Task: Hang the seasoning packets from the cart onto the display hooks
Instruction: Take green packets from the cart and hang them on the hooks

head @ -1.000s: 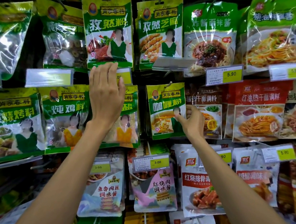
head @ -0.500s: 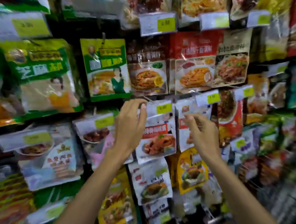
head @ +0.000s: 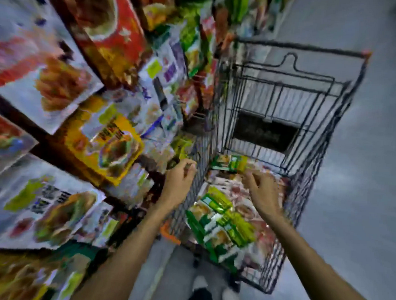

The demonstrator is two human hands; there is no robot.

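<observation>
Seasoning packets lie heaped at the cart's near end. They look light, floppy and slick, so pinch one by its top edge. Right hand hovers above them and left hand is beside the cart wall, each grip loose and empty.

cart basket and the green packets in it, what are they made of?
Cart: looks like dark metal wire, possibly coated; thin crossed bars form an open grid you can see the floor through. Green packets: seem to be glossy printed plastic film; bright glare streaks and soft, creased shapes suggest flexible pouches. Motion blur leaves both tentative.
</observation>
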